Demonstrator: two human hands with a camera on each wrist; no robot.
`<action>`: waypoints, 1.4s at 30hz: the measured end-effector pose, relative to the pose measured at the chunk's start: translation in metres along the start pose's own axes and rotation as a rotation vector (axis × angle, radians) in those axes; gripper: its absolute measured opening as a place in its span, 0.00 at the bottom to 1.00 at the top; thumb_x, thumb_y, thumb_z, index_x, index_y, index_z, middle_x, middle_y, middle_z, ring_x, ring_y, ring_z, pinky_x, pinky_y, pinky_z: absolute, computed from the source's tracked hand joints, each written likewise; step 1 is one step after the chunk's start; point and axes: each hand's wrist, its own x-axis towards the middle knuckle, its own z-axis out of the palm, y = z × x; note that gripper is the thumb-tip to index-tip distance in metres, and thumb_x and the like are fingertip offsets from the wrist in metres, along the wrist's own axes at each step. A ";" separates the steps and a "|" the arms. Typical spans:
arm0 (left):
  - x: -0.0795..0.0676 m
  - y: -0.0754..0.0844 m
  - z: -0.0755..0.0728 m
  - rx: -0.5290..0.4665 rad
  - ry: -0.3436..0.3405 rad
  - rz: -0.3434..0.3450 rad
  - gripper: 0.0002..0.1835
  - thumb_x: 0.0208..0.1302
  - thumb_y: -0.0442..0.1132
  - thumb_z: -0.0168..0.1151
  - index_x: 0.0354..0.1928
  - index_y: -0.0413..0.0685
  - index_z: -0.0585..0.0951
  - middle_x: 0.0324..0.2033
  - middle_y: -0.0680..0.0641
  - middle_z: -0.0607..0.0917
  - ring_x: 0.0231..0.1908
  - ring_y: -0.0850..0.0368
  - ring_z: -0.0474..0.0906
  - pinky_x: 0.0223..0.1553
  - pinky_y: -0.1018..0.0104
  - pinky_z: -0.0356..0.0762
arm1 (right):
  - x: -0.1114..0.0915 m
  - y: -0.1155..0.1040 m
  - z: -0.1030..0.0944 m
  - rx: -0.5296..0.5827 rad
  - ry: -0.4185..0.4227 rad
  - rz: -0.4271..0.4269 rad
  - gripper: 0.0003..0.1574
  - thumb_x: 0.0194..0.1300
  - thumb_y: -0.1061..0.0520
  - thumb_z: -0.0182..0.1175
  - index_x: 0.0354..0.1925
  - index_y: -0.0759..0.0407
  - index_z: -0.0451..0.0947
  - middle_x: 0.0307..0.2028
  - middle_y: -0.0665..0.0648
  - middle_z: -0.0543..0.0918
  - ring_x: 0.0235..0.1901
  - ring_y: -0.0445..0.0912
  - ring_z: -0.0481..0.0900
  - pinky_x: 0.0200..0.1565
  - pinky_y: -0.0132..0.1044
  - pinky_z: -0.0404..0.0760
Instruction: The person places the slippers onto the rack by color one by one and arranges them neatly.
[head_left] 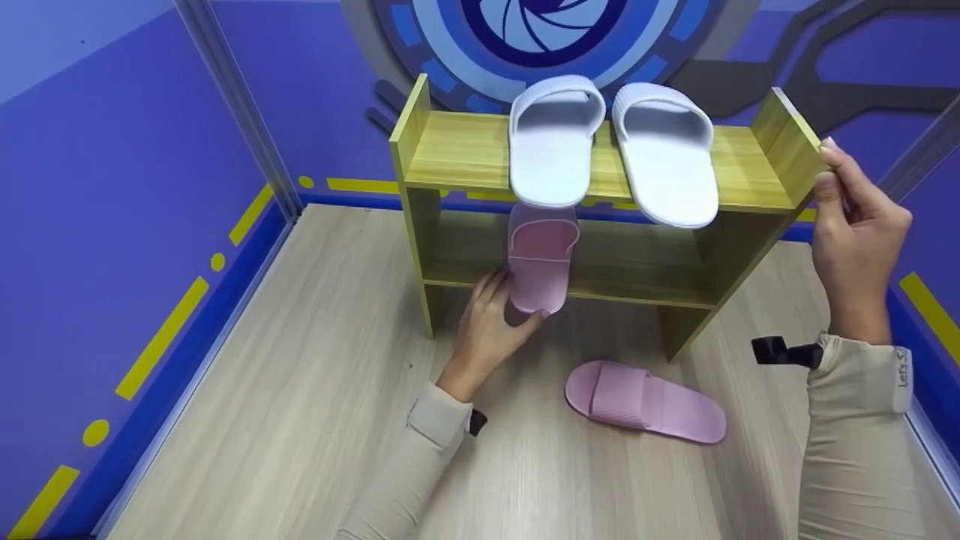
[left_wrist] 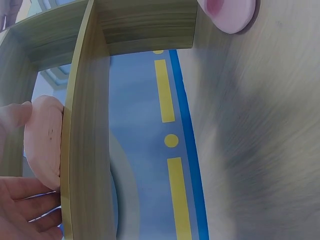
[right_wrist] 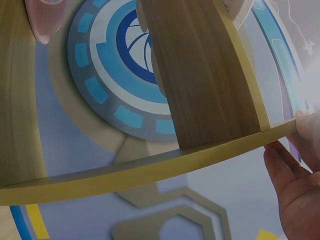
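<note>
A pink slipper point(head_left: 540, 262) rests on the lower shelf of a wooden rack point(head_left: 465, 161), its heel toward me. My left hand point(head_left: 491, 330) grips that heel, thumb on one side and fingers on the other; the left wrist view shows the slipper's heel point(left_wrist: 45, 142) between them, right at the shelf edge. With thumb and fingers, my right hand point(head_left: 862, 232) pinches the upper front edge of the rack's right side panel point(right_wrist: 225, 147). The second pink slipper point(head_left: 645, 401) lies sideways on the floor in front of the rack.
Two white slippers point(head_left: 553, 150) stand side by side on the top shelf, heels overhanging its front edge. Behind the rack is a blue printed wall point(head_left: 300, 97), with another blue wall point(head_left: 112, 225) along the left. The floor point(head_left: 300, 390) is pale wood.
</note>
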 end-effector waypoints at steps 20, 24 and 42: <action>0.000 0.000 0.000 -0.012 -0.047 -0.016 0.39 0.55 0.57 0.68 0.63 0.40 0.74 0.64 0.39 0.74 0.66 0.44 0.67 0.65 0.53 0.67 | 0.000 -0.003 0.000 0.007 -0.002 0.030 0.17 0.65 0.63 0.58 0.52 0.61 0.81 0.55 0.58 0.81 0.59 0.43 0.77 0.60 0.32 0.72; -0.001 -0.001 -0.001 -0.009 -0.058 -0.010 0.37 0.57 0.55 0.67 0.63 0.40 0.74 0.64 0.39 0.73 0.66 0.44 0.67 0.65 0.52 0.67 | 0.000 -0.002 0.000 -0.004 -0.006 0.028 0.17 0.65 0.62 0.58 0.52 0.61 0.81 0.56 0.58 0.81 0.59 0.43 0.77 0.61 0.33 0.72; 0.001 -0.004 -0.012 -0.074 0.046 0.139 0.24 0.61 0.44 0.65 0.56 0.37 0.79 0.56 0.40 0.81 0.59 0.44 0.74 0.63 0.54 0.69 | -0.007 -0.011 0.001 -0.088 -0.016 0.035 0.19 0.68 0.62 0.55 0.56 0.60 0.79 0.60 0.58 0.77 0.61 0.43 0.75 0.61 0.32 0.72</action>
